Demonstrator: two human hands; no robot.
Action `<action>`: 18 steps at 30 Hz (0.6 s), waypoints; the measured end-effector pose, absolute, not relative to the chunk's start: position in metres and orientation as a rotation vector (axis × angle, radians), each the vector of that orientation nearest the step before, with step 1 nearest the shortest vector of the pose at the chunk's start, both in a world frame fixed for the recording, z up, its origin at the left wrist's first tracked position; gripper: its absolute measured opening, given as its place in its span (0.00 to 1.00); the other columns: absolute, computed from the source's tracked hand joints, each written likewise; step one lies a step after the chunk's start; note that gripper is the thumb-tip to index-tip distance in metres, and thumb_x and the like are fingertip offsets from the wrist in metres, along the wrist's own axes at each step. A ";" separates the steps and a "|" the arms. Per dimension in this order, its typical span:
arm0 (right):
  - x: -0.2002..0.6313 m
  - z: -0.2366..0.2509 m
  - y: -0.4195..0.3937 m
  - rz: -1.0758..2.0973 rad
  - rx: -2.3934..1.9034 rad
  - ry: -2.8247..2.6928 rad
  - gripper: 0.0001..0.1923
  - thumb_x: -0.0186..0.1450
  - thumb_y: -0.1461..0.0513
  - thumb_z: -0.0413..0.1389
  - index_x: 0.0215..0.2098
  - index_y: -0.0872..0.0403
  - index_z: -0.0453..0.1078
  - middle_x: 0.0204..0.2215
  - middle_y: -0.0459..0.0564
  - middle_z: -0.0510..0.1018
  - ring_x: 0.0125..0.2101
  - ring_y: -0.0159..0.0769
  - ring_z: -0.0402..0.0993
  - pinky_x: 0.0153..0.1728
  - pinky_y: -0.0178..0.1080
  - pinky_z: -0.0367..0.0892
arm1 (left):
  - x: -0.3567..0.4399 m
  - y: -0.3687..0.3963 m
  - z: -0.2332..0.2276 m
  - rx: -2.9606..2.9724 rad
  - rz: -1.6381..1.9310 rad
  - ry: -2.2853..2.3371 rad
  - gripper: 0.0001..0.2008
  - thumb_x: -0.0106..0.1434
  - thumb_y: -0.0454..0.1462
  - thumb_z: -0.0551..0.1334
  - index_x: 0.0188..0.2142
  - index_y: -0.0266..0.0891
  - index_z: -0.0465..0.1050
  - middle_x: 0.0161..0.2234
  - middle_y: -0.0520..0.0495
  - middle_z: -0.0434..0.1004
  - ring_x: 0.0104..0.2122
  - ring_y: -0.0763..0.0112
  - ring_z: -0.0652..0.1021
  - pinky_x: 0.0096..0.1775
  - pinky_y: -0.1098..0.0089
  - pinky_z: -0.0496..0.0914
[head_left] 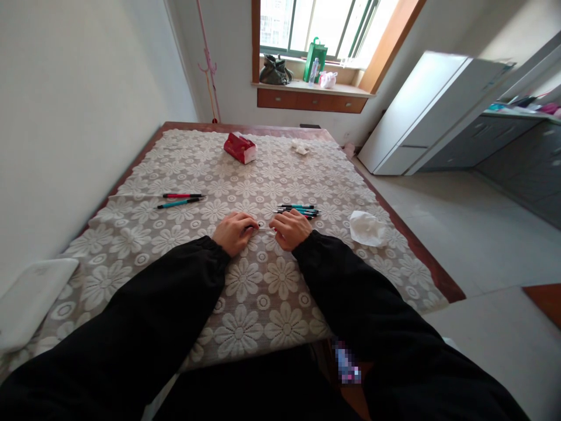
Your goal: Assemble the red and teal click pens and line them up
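A thin white strand (265, 228), perhaps a string, spans the small gap between my hands, low over the flowered tablecloth. My left hand (235, 233) is closed, its thumb and fingertips pinching the strand's left end. On the other end my right hand (291, 228) is closed too, fingers curled down. Just beyond the right hand lie several slim pens (302, 207), black with teal and red parts, partly hidden by the knuckles. Farther left, a red and black pen (183, 196) rests beside a teal and black pen (179, 203).
A lace tablecloth (239, 327) covers the table. On it are a red tissue pack (239, 147), a crumpled white tissue (367, 228) to the right, a small white scrap (300, 148) and a white flat object (37, 298) at the left edge. A wall borders the left side.
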State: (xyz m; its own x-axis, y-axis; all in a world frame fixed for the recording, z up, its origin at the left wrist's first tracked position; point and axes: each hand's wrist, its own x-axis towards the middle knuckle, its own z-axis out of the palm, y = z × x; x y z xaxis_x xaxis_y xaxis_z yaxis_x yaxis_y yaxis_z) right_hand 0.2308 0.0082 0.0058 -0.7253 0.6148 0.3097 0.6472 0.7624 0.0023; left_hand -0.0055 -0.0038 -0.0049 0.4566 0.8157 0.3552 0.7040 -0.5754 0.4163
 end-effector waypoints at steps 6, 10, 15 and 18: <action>0.230 -0.001 0.010 0.242 -0.865 -2.360 0.17 0.62 0.70 0.48 0.47 0.55 0.69 0.40 0.54 0.76 0.42 0.42 0.71 0.45 0.43 0.63 | -0.004 -0.007 0.000 2.435 0.974 1.314 0.09 0.67 0.35 0.60 0.43 0.44 0.78 0.45 0.47 0.80 0.48 0.61 0.75 0.54 0.58 0.69; 0.223 -0.001 0.004 0.667 -0.710 -2.056 0.15 0.67 0.68 0.49 0.50 0.53 0.69 0.40 0.51 0.77 0.40 0.38 0.76 0.43 0.40 0.70 | -0.002 -0.013 0.007 2.413 1.093 1.265 0.07 0.67 0.38 0.61 0.44 0.43 0.77 0.43 0.46 0.80 0.47 0.61 0.75 0.52 0.59 0.70; 0.214 -0.005 -0.001 0.974 -0.676 -1.770 0.08 0.69 0.59 0.57 0.46 0.51 0.70 0.39 0.49 0.80 0.40 0.37 0.78 0.44 0.42 0.74 | -0.002 -0.016 0.012 2.421 1.074 1.188 0.09 0.70 0.40 0.59 0.44 0.43 0.76 0.42 0.46 0.81 0.45 0.62 0.76 0.50 0.59 0.70; 0.212 -0.010 -0.001 1.095 -0.691 -1.700 0.12 0.67 0.54 0.61 0.45 0.50 0.70 0.40 0.49 0.78 0.38 0.37 0.78 0.36 0.40 0.77 | -0.003 -0.016 0.012 2.415 1.041 1.169 0.10 0.70 0.43 0.60 0.45 0.43 0.76 0.43 0.45 0.81 0.45 0.61 0.76 0.50 0.58 0.70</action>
State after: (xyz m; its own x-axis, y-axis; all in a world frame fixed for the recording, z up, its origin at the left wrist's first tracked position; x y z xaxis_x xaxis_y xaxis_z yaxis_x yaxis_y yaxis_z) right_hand 0.2121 -0.0005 -0.0099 -0.3753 0.8276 0.4174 -0.0376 0.4363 -0.8990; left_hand -0.0032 -0.0160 0.0117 0.4185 0.7643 0.4906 0.5756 -0.6411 0.5076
